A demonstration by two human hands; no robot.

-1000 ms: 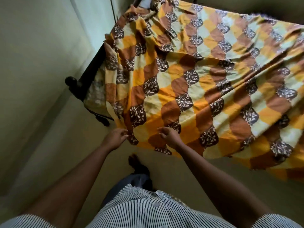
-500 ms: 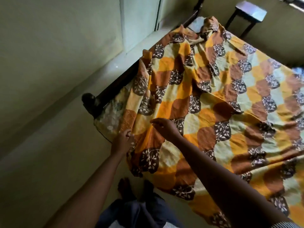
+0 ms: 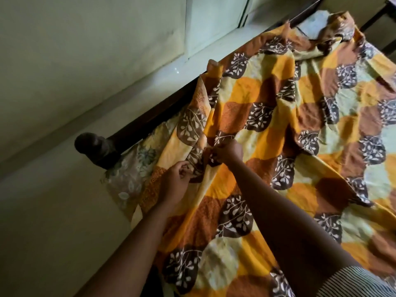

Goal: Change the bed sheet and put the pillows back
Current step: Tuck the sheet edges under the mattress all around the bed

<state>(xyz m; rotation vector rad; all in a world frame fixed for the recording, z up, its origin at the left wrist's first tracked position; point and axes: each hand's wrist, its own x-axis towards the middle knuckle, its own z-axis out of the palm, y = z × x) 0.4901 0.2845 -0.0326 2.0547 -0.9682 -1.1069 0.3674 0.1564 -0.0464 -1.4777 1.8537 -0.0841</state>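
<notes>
Pale floor (image 3: 53,211) around one dark bedpost (image 3: 92,146) — right of it we pinch the patterned bed sheet (image 3: 267,136), left hand (image 3: 175,181) and right hand (image 3: 229,152) close together.

Open floor (image 3: 64,221) lies leftward; the dark bedpost (image 3: 92,144) and side rail (image 3: 154,115) hem the sheet (image 3: 267,142) edge.

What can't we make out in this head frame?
Head view:
- Floral fabric at the corner: mattress or old sheet, cannot tell; the sheet covers the rest.
- Pillows: none visible; the top edge cuts off the bed's far end.
- Left hand, right hand: both pinch the sheet; folds hide which edge.
- Bed's right side: cut off by the right edge.
- Bedpost: too dark for detail.
</notes>
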